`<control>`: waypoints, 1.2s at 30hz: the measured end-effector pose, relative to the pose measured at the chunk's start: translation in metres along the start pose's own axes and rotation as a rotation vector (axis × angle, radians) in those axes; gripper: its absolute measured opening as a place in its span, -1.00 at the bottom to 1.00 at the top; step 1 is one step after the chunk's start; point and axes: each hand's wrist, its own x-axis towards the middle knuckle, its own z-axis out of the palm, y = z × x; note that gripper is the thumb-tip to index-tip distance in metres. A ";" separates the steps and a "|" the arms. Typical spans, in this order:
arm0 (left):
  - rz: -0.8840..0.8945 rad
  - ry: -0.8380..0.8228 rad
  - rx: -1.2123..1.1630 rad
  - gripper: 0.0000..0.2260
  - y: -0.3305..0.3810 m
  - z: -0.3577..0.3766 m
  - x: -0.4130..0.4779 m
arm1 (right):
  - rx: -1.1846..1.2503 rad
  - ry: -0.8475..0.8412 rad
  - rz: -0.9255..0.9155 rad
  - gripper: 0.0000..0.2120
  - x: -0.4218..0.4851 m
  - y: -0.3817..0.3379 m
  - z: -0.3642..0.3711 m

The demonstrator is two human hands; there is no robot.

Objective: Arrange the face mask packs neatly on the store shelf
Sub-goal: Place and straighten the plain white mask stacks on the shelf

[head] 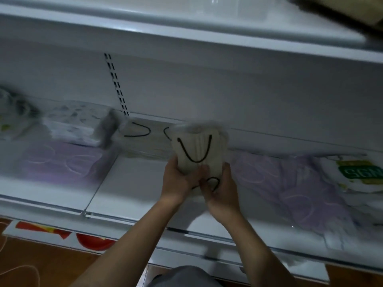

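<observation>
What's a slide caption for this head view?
Left hand and right hand grip a beige mask pack at the white shelf.

Beige mask pack (pixel 198 150): lower end hidden by left hand (pixel 178 179) and right hand (pixel 222 193). Patterned packs (pixel 70 123): motion-blurred. Green-labelled pack (pixel 356 172): cropped at right edge.

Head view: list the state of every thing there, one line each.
beige mask pack, upright, held in both hands
left hand, grips the pack's lower left
right hand, grips its lower right
beige stack, lying flat on the shelf
left lilac packs, lying flat
right lilac packs, heaped, overlapping
</observation>
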 end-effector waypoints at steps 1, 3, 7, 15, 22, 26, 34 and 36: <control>-0.010 0.008 -0.043 -0.74 0.005 -0.004 0.002 | -0.042 -0.044 -0.004 -0.64 0.001 -0.007 0.000; -0.047 0.027 -0.132 -0.80 0.017 -0.011 0.005 | -0.040 -0.113 0.019 -0.62 0.003 -0.018 0.000; -0.157 0.066 -0.560 -0.67 0.037 -0.033 0.012 | 0.187 -0.002 0.112 -0.52 0.000 -0.027 0.003; -0.269 0.184 -0.742 -0.60 0.040 -0.063 0.022 | 0.444 0.266 0.241 -0.67 0.010 -0.040 0.062; -0.038 0.300 -0.124 -0.63 0.067 -0.121 0.076 | 0.280 0.249 0.345 -0.62 0.091 -0.058 0.050; 0.058 0.313 0.492 -0.56 0.080 -0.130 0.097 | 0.304 0.245 0.368 -0.29 0.120 -0.070 0.061; 0.149 0.110 0.826 -0.19 0.035 -0.147 0.092 | 0.124 0.369 0.334 -0.71 0.110 -0.052 0.085; 0.196 0.123 0.891 -0.16 0.028 -0.147 0.092 | -0.050 0.354 0.305 -0.65 0.110 -0.050 0.090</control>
